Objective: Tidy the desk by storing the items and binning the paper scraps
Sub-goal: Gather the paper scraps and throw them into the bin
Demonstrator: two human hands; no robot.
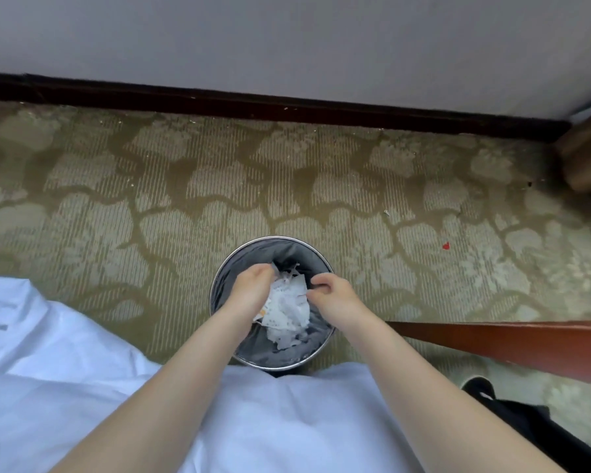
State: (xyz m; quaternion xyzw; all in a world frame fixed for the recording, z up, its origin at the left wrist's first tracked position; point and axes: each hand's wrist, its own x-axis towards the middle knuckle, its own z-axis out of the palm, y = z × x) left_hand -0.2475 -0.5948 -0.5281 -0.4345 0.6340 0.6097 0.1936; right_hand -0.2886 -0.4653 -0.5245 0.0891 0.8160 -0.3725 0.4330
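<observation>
Binning step under way: over the middle of the bin [239, 257], the left hand [249, 288] clutches a wad of paper scraps [287, 302] and the right hand [333, 297], fingers curled, pinches the wad's right edge. Next move, I'd say: loosen both grips so everything drops inside the rim. The scraps carry faint print, unreadable.

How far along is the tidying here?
Done: some scraps already lie in the bin. In hand: the left hand and right hand hold more scraps over it. Left: letting go; a red bit lies on the carpet. Stored items are not in view.
</observation>
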